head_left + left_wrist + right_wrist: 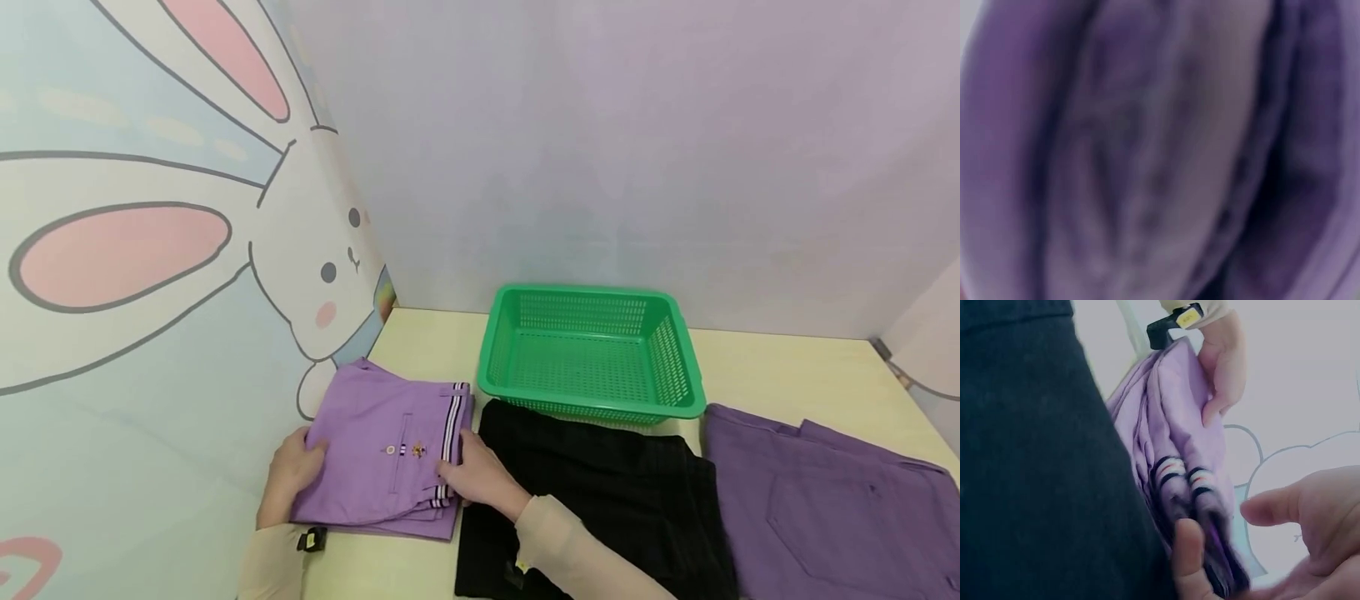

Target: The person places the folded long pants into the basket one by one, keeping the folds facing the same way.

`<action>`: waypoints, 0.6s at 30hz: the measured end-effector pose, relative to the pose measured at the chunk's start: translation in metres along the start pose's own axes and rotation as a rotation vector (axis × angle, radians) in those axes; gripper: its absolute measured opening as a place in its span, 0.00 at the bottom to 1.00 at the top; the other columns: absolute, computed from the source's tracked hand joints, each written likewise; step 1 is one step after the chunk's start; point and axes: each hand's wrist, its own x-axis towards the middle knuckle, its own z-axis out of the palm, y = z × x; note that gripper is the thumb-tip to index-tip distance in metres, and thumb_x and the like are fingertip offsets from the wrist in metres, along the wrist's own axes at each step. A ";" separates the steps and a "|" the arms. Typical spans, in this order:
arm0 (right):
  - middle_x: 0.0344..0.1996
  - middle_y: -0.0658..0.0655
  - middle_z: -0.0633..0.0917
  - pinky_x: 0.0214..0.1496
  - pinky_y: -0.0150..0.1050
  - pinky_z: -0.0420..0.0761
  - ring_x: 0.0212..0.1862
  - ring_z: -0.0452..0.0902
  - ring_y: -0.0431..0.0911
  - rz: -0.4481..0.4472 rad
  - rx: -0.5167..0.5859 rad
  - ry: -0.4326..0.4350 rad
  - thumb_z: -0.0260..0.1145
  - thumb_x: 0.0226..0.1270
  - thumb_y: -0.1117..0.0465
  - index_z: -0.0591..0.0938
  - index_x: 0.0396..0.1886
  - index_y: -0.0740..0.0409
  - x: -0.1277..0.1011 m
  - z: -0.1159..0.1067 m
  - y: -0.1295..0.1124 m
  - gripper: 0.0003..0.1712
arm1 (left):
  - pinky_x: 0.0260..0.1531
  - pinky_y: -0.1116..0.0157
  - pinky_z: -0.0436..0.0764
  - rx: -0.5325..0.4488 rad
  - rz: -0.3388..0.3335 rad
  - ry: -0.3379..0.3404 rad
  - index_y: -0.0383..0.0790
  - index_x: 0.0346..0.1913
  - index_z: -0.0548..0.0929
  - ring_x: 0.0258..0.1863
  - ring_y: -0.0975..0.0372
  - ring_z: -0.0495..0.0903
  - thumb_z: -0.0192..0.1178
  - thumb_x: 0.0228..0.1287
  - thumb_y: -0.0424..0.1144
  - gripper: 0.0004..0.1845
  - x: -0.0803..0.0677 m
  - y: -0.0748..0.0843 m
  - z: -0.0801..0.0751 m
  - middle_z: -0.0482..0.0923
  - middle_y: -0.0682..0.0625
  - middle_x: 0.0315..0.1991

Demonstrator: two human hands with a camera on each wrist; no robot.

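Note:
Folded light-purple trousers (367, 450), with a black-and-white striped edge and small gold ornaments by a slit pocket, lie at the left of the table. My left hand (295, 467) grips their left edge, thumb on top and the other fingers hidden. At the striped right edge, my right hand (483, 475) holds the layers with its thumb over the stripes. In the right wrist view, the thumb and a finger (1189, 550) of the right hand stand on either side of the folded edge. Blurred purple cloth (1147, 156) fills the left wrist view.
Folded black trousers (600, 492) lie beside the light-purple pair, partly under my right forearm. Darker purple folded trousers (825, 508) lie at the far right. Behind them stands a green perforated basket (592, 408). A rabbit-printed wall (187, 417) rises along the left.

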 end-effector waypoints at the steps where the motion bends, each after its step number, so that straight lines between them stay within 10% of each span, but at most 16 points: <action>1: 0.49 0.69 0.83 0.21 0.41 0.83 0.19 0.77 0.46 0.014 0.042 0.001 0.67 0.74 0.55 0.62 0.79 0.68 0.001 -0.001 0.000 0.41 | 0.65 0.31 0.73 0.001 0.001 -0.003 0.15 0.70 0.67 0.65 0.24 0.72 0.50 0.80 0.39 0.29 0.000 0.000 -0.001 0.71 0.16 0.66; 5: 0.27 0.55 0.80 0.24 0.37 0.81 0.21 0.74 0.44 0.123 0.262 -0.029 0.66 0.75 0.56 0.46 0.84 0.71 0.006 -0.003 0.001 0.53 | 0.65 0.31 0.73 0.007 -0.002 -0.020 0.14 0.70 0.66 0.66 0.24 0.71 0.50 0.80 0.39 0.30 -0.001 0.001 -0.001 0.70 0.16 0.66; 10: 0.20 0.50 0.71 0.27 0.34 0.74 0.23 0.68 0.41 0.241 0.422 -0.081 0.66 0.77 0.53 0.74 0.63 0.70 0.012 -0.005 0.005 0.28 | 0.65 0.31 0.74 -0.001 0.004 -0.026 0.15 0.70 0.66 0.66 0.24 0.71 0.50 0.79 0.39 0.30 0.000 -0.001 0.001 0.70 0.16 0.66; 14: 0.19 0.48 0.71 0.25 0.33 0.72 0.23 0.66 0.41 0.254 0.364 -0.085 0.67 0.76 0.51 0.81 0.40 0.58 0.014 -0.004 0.007 0.14 | 0.64 0.31 0.74 -0.021 0.010 -0.030 0.15 0.71 0.67 0.66 0.24 0.72 0.50 0.78 0.39 0.30 0.001 -0.002 0.003 0.70 0.16 0.66; 18: 0.22 0.50 0.74 0.24 0.35 0.71 0.23 0.68 0.42 0.173 0.209 -0.056 0.68 0.75 0.50 0.81 0.39 0.57 0.013 -0.001 0.007 0.14 | 0.63 0.31 0.75 -0.037 0.018 -0.023 0.16 0.70 0.68 0.65 0.25 0.73 0.52 0.78 0.38 0.29 0.001 -0.003 0.003 0.71 0.17 0.66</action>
